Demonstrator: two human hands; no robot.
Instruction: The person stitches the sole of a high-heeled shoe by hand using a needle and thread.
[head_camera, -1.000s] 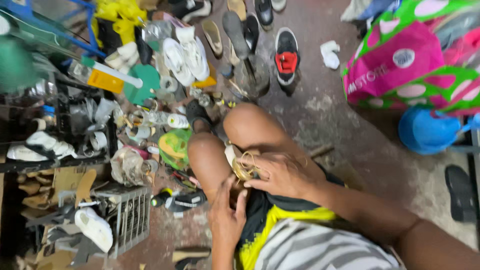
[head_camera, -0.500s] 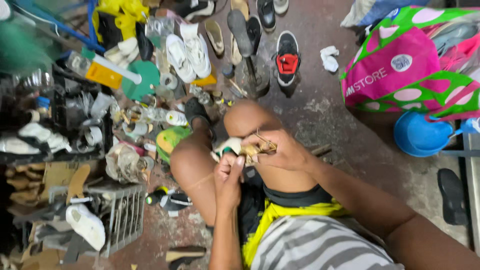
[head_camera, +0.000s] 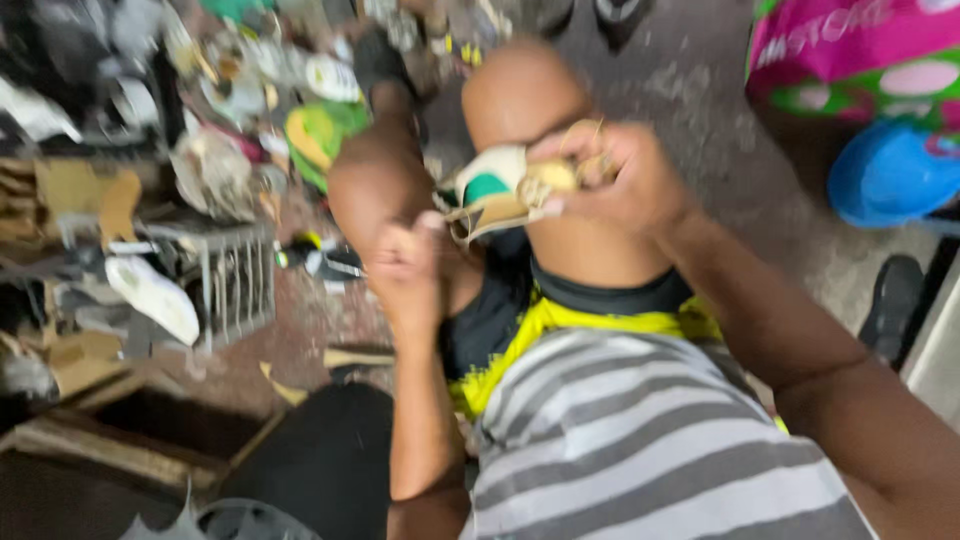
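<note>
I sit on the floor with my knees up, and the picture is blurred by motion. My right hand (head_camera: 618, 178) is closed around a worn shoe (head_camera: 492, 198), white and tan with a green patch, held above my lap. My left hand (head_camera: 408, 268) is a fist just below and to the left of the shoe; it seems to pinch something thin coming from the shoe, but the blur hides it. My grey striped shirt fills the bottom of the view.
Piles of shoes and scraps (head_camera: 240, 110) cover the floor to the left. A small wire rack (head_camera: 235, 285) stands beside my left knee. A pink and green bag (head_camera: 860, 60) and a blue round container (head_camera: 890, 175) sit at the right. A black sandal (head_camera: 893, 300) lies near my right arm.
The camera has tipped down and closer. My left hand has drawn down and left, away from the shoe; my right hand still grips it over my knees.
</note>
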